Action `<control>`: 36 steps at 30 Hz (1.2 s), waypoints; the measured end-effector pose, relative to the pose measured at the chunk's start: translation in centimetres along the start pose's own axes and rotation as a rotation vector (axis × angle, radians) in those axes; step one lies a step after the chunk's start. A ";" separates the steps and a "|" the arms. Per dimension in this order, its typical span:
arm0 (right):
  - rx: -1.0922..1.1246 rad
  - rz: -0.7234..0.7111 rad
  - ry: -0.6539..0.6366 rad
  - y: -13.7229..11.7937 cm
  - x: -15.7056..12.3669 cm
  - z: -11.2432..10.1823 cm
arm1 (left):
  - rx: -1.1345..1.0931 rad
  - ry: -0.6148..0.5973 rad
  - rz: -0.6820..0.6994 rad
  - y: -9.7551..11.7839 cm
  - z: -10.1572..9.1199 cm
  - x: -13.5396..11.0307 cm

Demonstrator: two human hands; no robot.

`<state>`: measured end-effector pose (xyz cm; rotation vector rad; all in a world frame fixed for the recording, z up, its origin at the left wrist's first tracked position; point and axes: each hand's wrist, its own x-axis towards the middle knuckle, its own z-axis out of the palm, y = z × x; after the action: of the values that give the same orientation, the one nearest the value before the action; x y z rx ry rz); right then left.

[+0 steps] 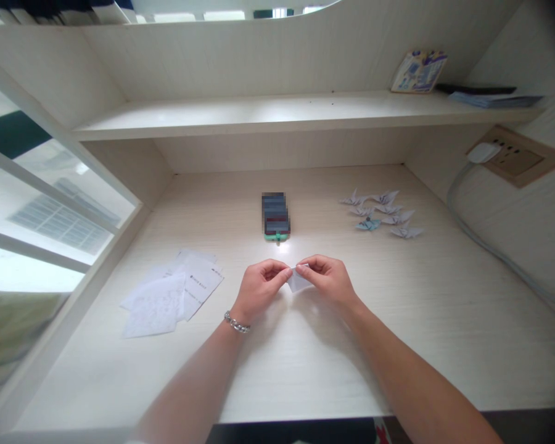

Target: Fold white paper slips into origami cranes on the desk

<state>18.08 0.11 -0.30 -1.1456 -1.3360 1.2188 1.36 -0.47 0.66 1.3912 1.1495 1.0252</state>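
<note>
Between my two hands is a small folded piece of white paper, held just above the desk. My left hand pinches its left corner between thumb and fingers; a silver chain bracelet circles that wrist. The opposite upper corner is pinched by my right hand. To the right stand several folded paper cranes, mostly white, with one light blue crane among them. Loose white paper sheets overlap on the left, some bearing print or writing.
A phone with a green lower edge lies beyond my hands. At the right wall, a white plug sits in a socket panel, its grey cable running down. The shelf above carries a small printed box and a flat stack.
</note>
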 end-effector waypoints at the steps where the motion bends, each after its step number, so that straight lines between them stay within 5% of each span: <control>1: -0.006 -0.003 -0.002 0.0 0.0 0.0 | -0.003 -0.008 -0.006 0.0 0.0 0.0; 9: 0.086 0.037 -0.039 0.2 0.2 0.0 | -0.144 0.056 -0.019 -0.4 -0.2 0.4; 16: 0.023 -0.026 0.078 0.4 0.1 -0.1 | -0.119 -0.093 -0.042 -0.3 0.0 0.3; 22: 0.093 -0.011 0.053 0.2 -0.1 0.3 | -0.092 0.054 -0.011 -0.1 0.3 0.1; 28: 0.017 -0.061 0.200 0.5 0.0 0.6 | -0.057 0.107 0.007 -0.4 0.9 0.0; 36: -0.006 -0.045 0.174 0.1 -0.2 0.6 | 0.082 0.137 0.102 -0.8 1.1 -0.2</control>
<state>17.53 -0.17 -0.47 -1.1911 -1.2282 1.0580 2.28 -0.81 -0.31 1.4754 1.2428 1.1727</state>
